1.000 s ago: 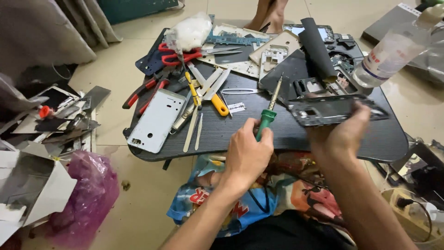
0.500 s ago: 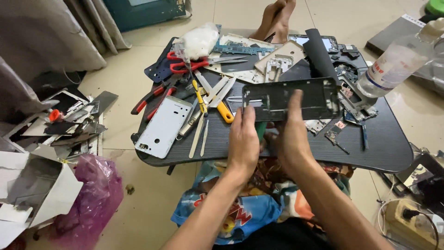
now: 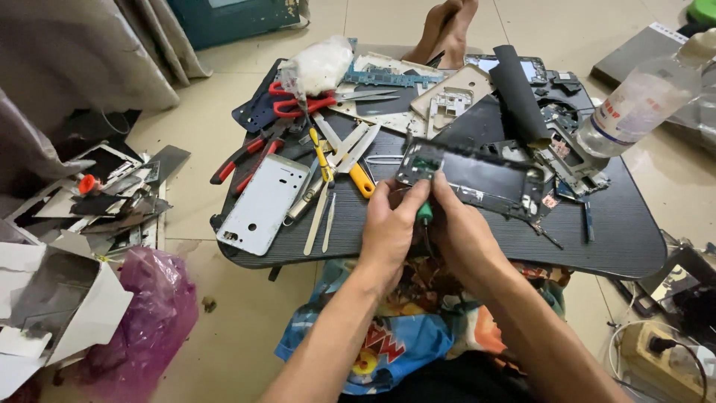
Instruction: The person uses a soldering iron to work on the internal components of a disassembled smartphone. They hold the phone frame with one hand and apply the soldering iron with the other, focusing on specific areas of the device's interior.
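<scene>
Green-handled screwdriver (image 3: 424, 213) is pinched between left hand (image 3: 388, 227) and right hand (image 3: 464, 233) at the near edge of the worktop (image 3: 597, 239). Right-hand fingers also clamp the dark phone frame (image 3: 477, 177), tilted just beyond. White back cover (image 3: 262, 203) lies left; red scissors (image 3: 298, 101) sit farther back.

Single head-worn camera, looking steeply down and forward from close above the lap table (image 3: 611, 246). Both hands, left (image 3: 388, 231) and right (image 3: 462, 235), sit near centre frame. Floor surrounds the table. No second view.
</scene>
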